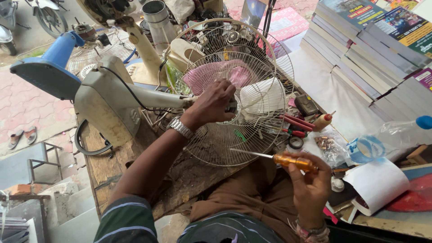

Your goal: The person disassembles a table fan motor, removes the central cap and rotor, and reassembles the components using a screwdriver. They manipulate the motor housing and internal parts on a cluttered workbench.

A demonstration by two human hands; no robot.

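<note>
The left hand (215, 104) is closed around the hub at the middle of the fan (234, 108), fingers curled over the centre of its wire grille, a metal watch (181, 128) on the wrist. The fan lies tipped on the bench (108, 171), its round cage facing up toward the person, with pink and white blades showing behind the wires; its pale stand runs off to the left, across the bench's far left part. The right hand (310, 184) is clenched around a screwdriver (274, 158), gripping the orange handle while the thin shaft points left, its tip just under the lower rim of the grille, whether touching it I cannot tell. This hand sits near the front edge of the bench, above the person's brown lap. Just right of the fan, along the bench's right side, lie red-handled tools (297, 122), a roll of tape (295, 142) and a small bag of copper-coloured bits (326, 145). A clear bottle (387, 135) with a blue cap lies on its side near the right edge, beside a roll of white paper (375, 182). Stacks of books (360, 45) fill the far right corner. A second fan grille (96, 51) and a blue motor housing (49, 67) sit at the far left.
</note>
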